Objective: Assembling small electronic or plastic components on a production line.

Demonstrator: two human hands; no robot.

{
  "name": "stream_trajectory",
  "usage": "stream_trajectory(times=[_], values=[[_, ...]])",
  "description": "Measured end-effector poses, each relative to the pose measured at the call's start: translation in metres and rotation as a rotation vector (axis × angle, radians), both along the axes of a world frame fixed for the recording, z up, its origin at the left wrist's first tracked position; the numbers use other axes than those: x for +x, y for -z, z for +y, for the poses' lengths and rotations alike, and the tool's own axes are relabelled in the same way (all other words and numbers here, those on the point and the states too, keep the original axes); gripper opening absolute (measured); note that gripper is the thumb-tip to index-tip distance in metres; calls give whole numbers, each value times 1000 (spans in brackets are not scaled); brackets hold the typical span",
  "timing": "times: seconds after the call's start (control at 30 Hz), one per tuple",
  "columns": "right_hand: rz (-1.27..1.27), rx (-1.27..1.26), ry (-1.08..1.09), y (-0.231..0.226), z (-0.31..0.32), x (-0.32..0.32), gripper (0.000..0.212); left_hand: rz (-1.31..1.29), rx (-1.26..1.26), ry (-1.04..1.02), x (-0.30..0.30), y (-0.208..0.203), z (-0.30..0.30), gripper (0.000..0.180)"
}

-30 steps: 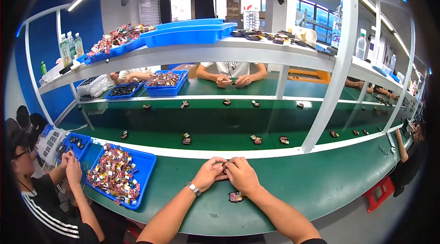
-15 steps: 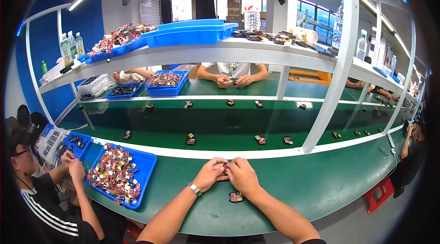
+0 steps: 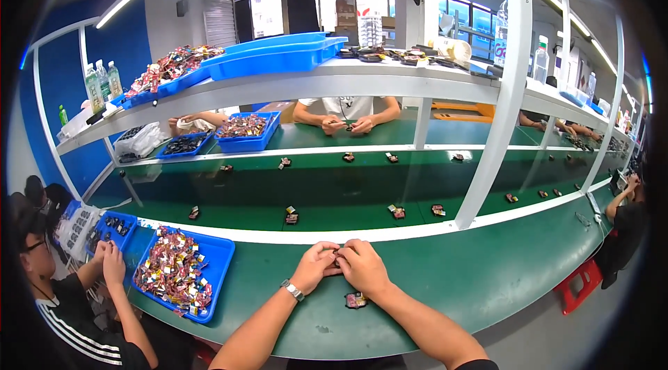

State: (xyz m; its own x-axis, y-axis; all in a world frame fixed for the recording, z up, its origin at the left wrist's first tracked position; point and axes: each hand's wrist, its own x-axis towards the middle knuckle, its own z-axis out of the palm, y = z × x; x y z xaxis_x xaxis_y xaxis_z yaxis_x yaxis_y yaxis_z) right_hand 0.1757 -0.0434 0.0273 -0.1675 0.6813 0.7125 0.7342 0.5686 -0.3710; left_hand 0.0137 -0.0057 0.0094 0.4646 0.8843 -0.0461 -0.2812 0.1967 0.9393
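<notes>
My left hand (image 3: 314, 270), with a metal-banded watch on its wrist, and my right hand (image 3: 364, 270) meet over the green bench. Between their fingertips they grip a small dark plastic piece (image 3: 338, 260), mostly covered by the fingers. Both hands are closed on it. Just below my hands, nearer to me, a small black-framed part with a red and yellow inside (image 3: 355, 300) lies flat on the bench, touched by neither hand.
A blue tray (image 3: 224, 266) heaped with red, yellow and white pieces stands left. Beside it a co-worker (image 3: 83, 300) handles something small. Black-and-red parts dot the green belt (image 3: 334, 192) beyond a white rail. A white shelf post (image 3: 495, 113) rises at right; a red stool (image 3: 579, 286) stands right.
My hands stay together on the small dark piece, with the right fingers slightly shifted. The whole view has moved a little. The co-worker across has moved both hands slightly.
</notes>
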Motion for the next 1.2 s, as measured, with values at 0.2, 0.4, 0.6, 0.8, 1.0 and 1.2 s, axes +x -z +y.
stream_trajectory(times=[0.2, 0.4, 0.6, 0.8, 1.0, 1.2], values=[[5, -10, 45, 5, 2, 0, 12, 0, -3, 11, 2, -2, -1, 20], [16, 21, 42, 0, 1, -2, 15, 31, 12, 3, 0, -2, 0, 19], [373, -289, -84, 2, 1, 4, 17, 47, 53, -65, 5, 0, -2, 17], [459, -351, -74, 0, -1, 3, 17, 172, 132, -116, 8, 2, -2, 14], [457, -343, -99, -1, 4, 3, 15, 182, 191, -76, 4, 6, 2, 18], [498, -269, 150, 18, 92, 57, 16, -41, 62, -199, 9, -5, 0, 32]])
